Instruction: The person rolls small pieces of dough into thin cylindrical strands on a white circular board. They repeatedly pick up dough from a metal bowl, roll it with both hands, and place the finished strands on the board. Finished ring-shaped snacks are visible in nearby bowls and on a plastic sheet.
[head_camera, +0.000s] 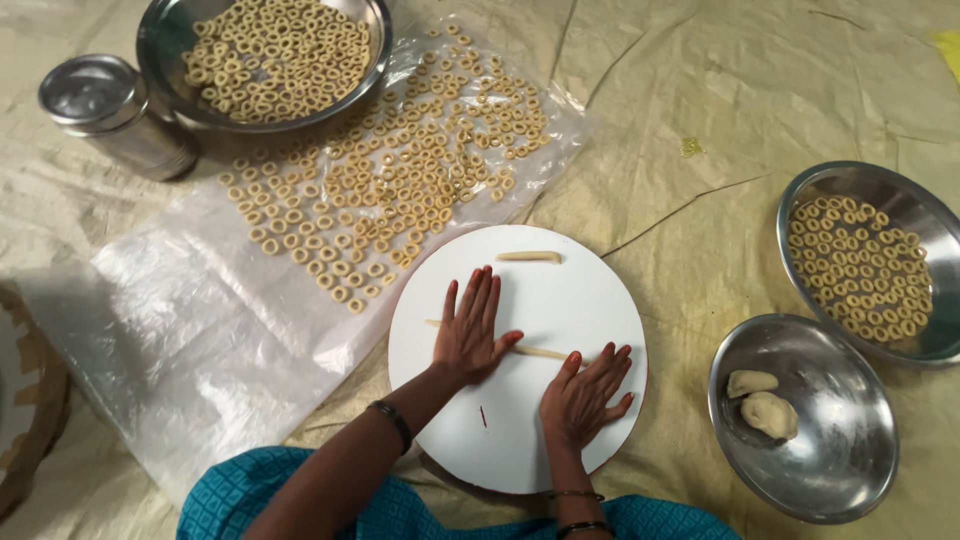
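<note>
Both grips flat atop dough rope (535, 351).

I see both hands laid flat, fingers spread, on a round white board (590, 300). My left hand (470, 330) and right hand (583, 395) press a thin pale rope of dough (538, 351) that shows between them. A short pale dough stick (529, 257) lies at the board's far edge. Far left, small dough rings (380, 190) cover a clear plastic sheet (180, 330). Near right, a steel bowl (830, 470) holds two dough lumps (765, 405).
</note>
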